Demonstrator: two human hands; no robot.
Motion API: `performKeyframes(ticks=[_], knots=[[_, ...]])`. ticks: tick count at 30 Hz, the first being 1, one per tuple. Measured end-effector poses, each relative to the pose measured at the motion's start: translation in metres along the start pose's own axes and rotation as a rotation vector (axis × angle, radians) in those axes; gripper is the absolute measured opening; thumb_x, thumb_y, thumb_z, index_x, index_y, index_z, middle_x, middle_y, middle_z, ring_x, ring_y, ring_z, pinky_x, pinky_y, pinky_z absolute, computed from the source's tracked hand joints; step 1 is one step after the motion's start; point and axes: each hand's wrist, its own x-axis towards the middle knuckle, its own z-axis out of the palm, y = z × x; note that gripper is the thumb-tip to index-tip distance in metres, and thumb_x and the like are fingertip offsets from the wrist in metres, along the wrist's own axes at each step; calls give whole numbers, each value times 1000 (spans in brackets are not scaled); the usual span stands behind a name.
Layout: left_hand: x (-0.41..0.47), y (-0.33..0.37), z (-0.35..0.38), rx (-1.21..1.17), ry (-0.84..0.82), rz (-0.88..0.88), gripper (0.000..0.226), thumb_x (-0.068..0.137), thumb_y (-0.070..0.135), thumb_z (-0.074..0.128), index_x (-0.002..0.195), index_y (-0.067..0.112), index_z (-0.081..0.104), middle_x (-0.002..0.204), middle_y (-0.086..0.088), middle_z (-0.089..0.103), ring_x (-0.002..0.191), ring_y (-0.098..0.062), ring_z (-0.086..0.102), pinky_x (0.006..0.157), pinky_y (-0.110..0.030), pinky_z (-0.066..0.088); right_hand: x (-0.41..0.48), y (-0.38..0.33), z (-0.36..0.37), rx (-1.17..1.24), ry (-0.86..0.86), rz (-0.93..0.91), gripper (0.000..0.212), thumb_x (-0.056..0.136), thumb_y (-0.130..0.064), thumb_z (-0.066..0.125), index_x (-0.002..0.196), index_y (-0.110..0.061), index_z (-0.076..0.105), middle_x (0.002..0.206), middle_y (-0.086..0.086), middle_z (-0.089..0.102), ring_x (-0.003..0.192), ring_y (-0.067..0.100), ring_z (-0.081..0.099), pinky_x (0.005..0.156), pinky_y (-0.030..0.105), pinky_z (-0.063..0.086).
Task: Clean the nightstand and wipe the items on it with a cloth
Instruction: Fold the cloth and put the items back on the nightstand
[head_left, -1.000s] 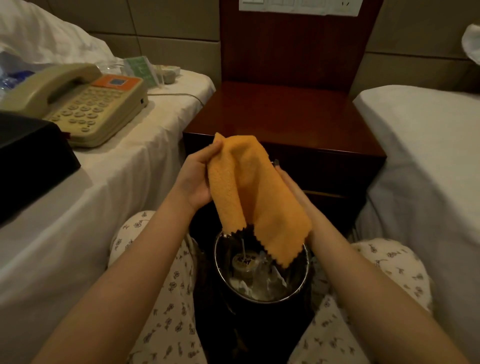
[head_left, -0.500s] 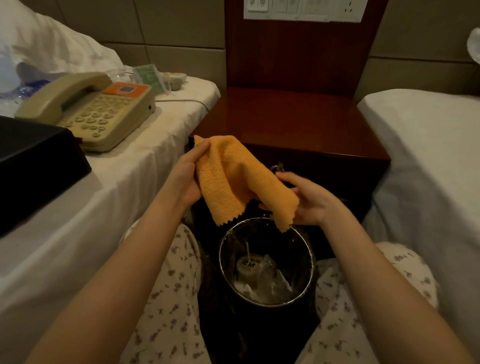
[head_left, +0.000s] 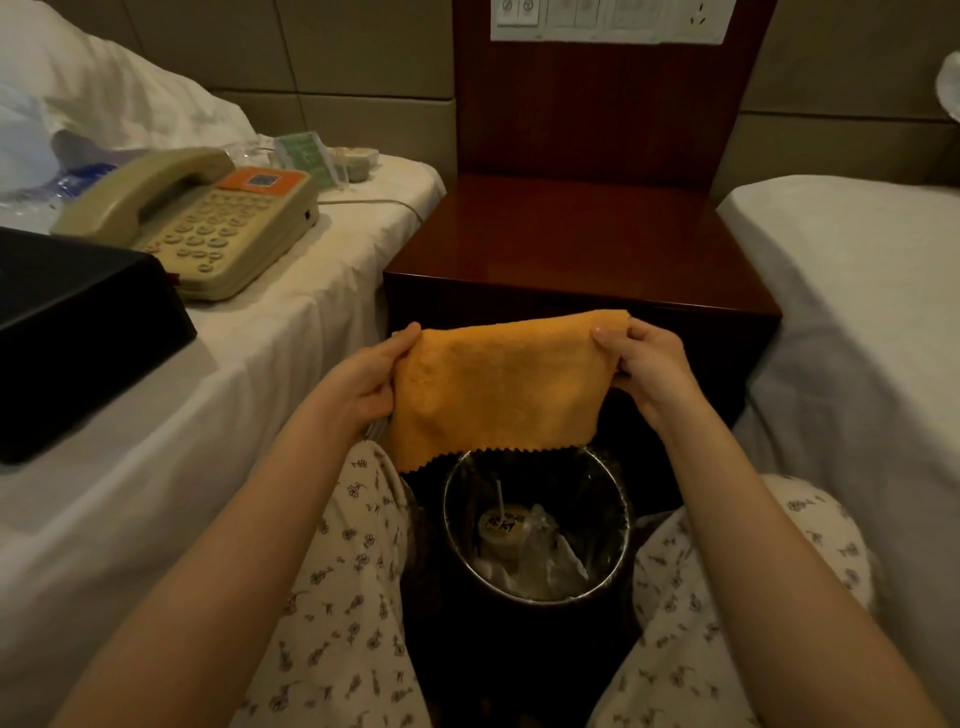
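Nearest, below both grips and between knees in flower-print trousers, stands a lined waste bin (head_left: 622, 530) with a cup and wrappers inside. The cloth's zigzag lower edge hangs over the bin's far rim; whether it touches, I cannot tell.

The orange cloth (head_left: 498, 384) is stretched flat between the two grips. The left grip (head_left: 363, 384) pinches its upper left corner, thumb on the near face. The right grip (head_left: 649, 364) pinches the upper right corner the same way.

The cloth looks light, soft and limp, with a fleecy nap that should catch rather than slip. It has no stiffness of its own, so it drapes wherever it is unsupported. The corners suit spreading or folding it. For wiping I judge it better folded into a pad under a flat palm.

Just beyond the grips is the glossy nightstand counter (head_left: 571, 244), hard and smooth, so the cloth should glide on it.

Left of the left grip, on the white bed (head_left: 156, 467), lie a black box (head_left: 78, 322) and a beige telephone (head_left: 208, 223). Its handset likely sits loose in the cradle, so the body would need steadying while it is wiped.
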Motion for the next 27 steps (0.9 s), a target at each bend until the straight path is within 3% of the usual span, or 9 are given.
performKeyframes(ticks=[2, 4, 7, 9, 11, 14, 19, 23, 27], knots=[[0, 0, -3, -13, 41, 50, 14, 93, 23, 54, 99, 11, 59, 85, -5, 58, 76, -15, 56, 66, -26, 47, 0, 0, -3, -67, 15, -36, 36, 90, -10, 58, 126, -8, 55, 98, -6, 61, 98, 18, 59, 77, 34, 51], [0, 0, -6, 15, 70, 109, 29, 93, 13, 53, 121, 4, 56, 87, -5, 60, 78, -14, 58, 64, -24, 51, 2, 0, -6, -171, 86, -81, 36, 89, -11, 60, 125, -8, 57, 102, -6, 61, 98, 15, 58, 72, 26, 49], [1, -3, -8, 131, 147, 178, 41, 91, 7, 56, 131, 1, 49, 93, -5, 60, 81, -15, 59, 56, -19, 54, 5, 1, -9, -333, 221, -133, 33, 86, -19, 66, 117, -7, 64, 113, 3, 64, 106, 18, 58, 73, 23, 45], [5, -5, -9, 209, 258, 228, 55, 88, 11, 63, 137, 1, 41, 119, -12, 57, 104, -25, 58, 76, -26, 53, 6, 2, -9, -376, 278, -133, 31, 84, -24, 68, 111, -8, 67, 115, 5, 65, 110, 20, 58, 79, 26, 46], [8, -6, -11, 301, 383, 302, 60, 84, 17, 69, 135, 4, 40, 135, -16, 46, 116, -31, 52, 89, -36, 50, 8, 3, -10, -390, 311, -135, 31, 82, -28, 70, 107, -9, 70, 114, 4, 66, 111, 21, 58, 90, 31, 48], [6, -5, -9, 427, 358, 427, 37, 82, 15, 70, 116, 7, 56, 127, -16, 53, 101, -24, 57, 75, -30, 49, 8, 4, -12, -349, 321, -123, 31, 80, -28, 72, 105, -10, 70, 114, 4, 66, 113, 21, 57, 98, 38, 46], [2, -3, -7, 478, 303, 539, 37, 82, 5, 68, 119, 6, 61, 118, -15, 62, 105, -20, 58, 84, -25, 45, 8, 2, -13, -121, 288, -47, 27, 78, -19, 74, 103, -10, 69, 116, 3, 63, 113, 22, 55, 96, 38, 47], [3, -4, -5, 485, 325, 575, 35, 84, 3, 66, 118, 5, 62, 119, -13, 63, 102, -12, 54, 82, -21, 42, 6, -2, -12, 53, 161, 93, 24, 82, -10, 69, 104, -10, 62, 97, 0, 62, 96, 20, 59, 74, 30, 52], [4, -5, -6, 475, 338, 593, 30, 84, 5, 65, 115, 6, 64, 111, -8, 64, 98, -9, 54, 78, -19, 42, 8, 0, -11, 41, 140, 69, 40, 80, -11, 71, 118, -12, 58, 109, 3, 59, 100, 20, 57, 82, 35, 51]])
